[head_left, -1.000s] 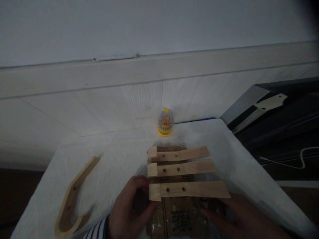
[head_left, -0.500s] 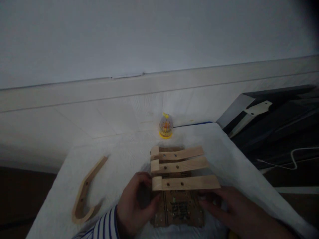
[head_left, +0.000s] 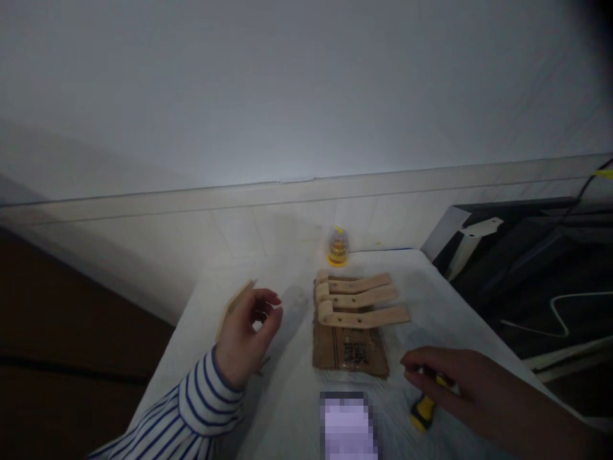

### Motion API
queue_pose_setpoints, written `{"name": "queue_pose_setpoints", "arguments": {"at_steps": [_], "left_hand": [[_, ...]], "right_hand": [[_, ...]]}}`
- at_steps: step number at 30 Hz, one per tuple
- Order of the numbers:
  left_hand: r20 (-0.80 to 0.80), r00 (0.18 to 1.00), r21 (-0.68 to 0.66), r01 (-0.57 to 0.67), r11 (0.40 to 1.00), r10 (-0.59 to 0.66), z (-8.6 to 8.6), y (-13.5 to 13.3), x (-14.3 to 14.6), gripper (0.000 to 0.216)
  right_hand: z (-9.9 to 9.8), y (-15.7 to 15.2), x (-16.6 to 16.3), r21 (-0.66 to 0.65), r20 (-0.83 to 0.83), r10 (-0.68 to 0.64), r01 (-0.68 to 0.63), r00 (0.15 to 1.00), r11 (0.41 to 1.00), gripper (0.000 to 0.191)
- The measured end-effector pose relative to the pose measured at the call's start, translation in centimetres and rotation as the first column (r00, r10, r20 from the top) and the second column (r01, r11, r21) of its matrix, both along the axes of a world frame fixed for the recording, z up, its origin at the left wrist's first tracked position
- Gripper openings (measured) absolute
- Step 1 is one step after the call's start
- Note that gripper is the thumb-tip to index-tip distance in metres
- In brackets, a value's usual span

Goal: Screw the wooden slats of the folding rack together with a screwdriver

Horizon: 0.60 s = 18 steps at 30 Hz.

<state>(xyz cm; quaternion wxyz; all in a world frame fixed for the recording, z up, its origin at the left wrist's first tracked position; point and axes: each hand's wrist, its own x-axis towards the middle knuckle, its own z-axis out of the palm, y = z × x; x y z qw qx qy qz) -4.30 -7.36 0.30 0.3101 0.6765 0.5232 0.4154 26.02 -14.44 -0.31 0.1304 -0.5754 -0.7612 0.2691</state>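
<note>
Three bent wooden strips (head_left: 368, 317), with screw holes and curled left ends, lie side by side across a brown cardboard piece (head_left: 330, 351) bearing dark printed characters. My left hand (head_left: 251, 332) is left of them with thumb and fingers curved and apart, holding nothing. It hovers over another wooden strip (head_left: 230, 306), which it largely covers. Right of the cardboard, my right hand (head_left: 447, 383) has loosely curled fingers with nothing visible in them. Below it sits a yellow and black tool handle (head_left: 423, 414), partly hidden by the hand.
A clear bottle with a yellow base (head_left: 338, 249) stands by the wall at the table's back. At the front edge of view is a pixelated, phone-shaped object (head_left: 349, 425). Dark panels with a pale bracket (head_left: 472, 239) and a white cable (head_left: 558, 313) are at the right.
Both hands have moved off the cardboard and wooden strips, the left one to the lone strip, the right one toward the tool handle. The view has shifted, and the phone-shaped object now shows.
</note>
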Motion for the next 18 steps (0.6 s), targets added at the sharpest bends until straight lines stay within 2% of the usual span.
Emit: {"name": "queue_pose_setpoints", "arguments": {"at_steps": [3,6,12,18], "left_hand": [[0.039,0.998,-0.016,-0.043,0.999,0.044,0.9,-1.4,-1.9,0.019],[0.011,0.999,-0.054,-0.052,0.997,0.052,0.7,-2.9,-3.7,0.019],[-0.191,0.981,-0.067,-0.044,0.997,0.03,-1.2,-5.7,-7.0,0.016],[-0.312,0.949,-0.052,-0.057,0.997,0.038,-3.7,-7.0,-8.8,0.02]], "right_hand": [[0.7,-0.6,-1.6,0.021,-0.007,0.079,-0.079,0.997,0.997,0.027],[1.0,-0.9,-3.4,0.054,0.009,0.177,-0.178,0.984,0.983,0.026],[1.6,-0.9,-8.4,0.105,0.126,0.383,-0.397,0.915,0.912,0.022],[1.7,0.3,-13.2,0.13,0.216,0.475,-0.507,0.853,0.852,0.019]]}}
